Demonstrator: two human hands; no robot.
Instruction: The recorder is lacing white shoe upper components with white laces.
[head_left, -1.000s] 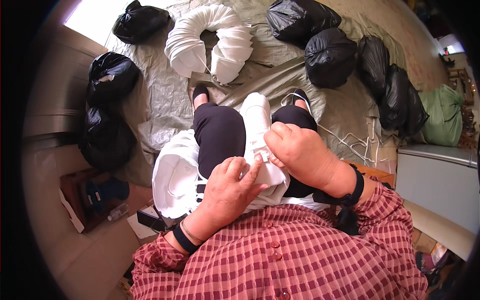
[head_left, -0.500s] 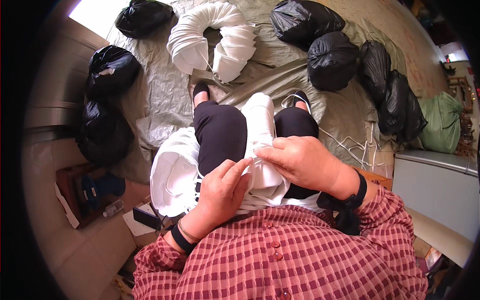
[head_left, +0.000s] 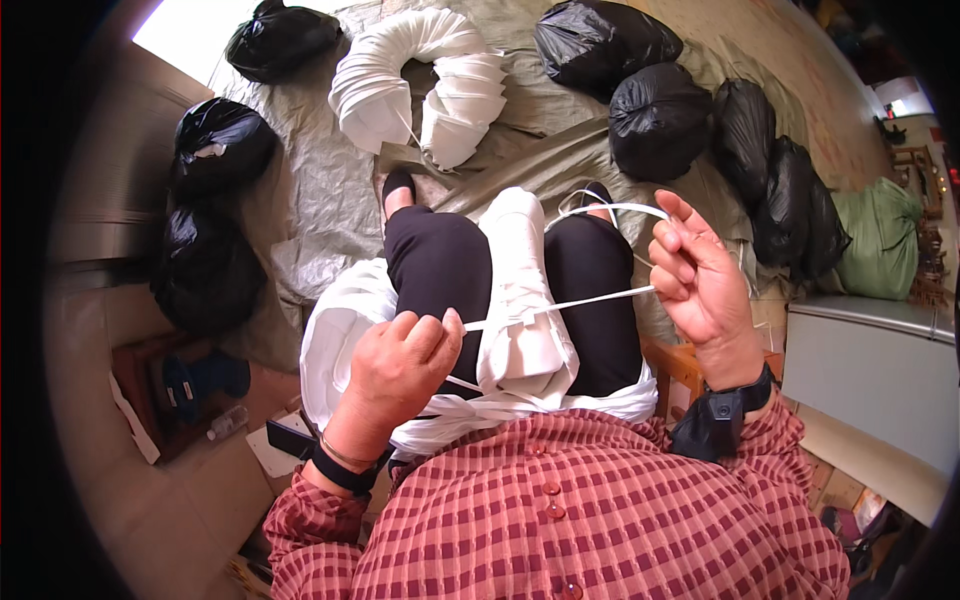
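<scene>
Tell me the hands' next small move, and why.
Probably ease the left hand and the right hand slightly farther apart to snug the white lace: both grip it, and it stretches nearly straight between them across the white shoe-shaped piece.

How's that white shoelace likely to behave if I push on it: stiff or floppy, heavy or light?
The white shoelace is probably floppy: a loose length bows into an arc at the right hand. It looks light, being a thin, narrow strip. Pushed where it runs nearly straight from the left hand, it may resist a little.
</scene>
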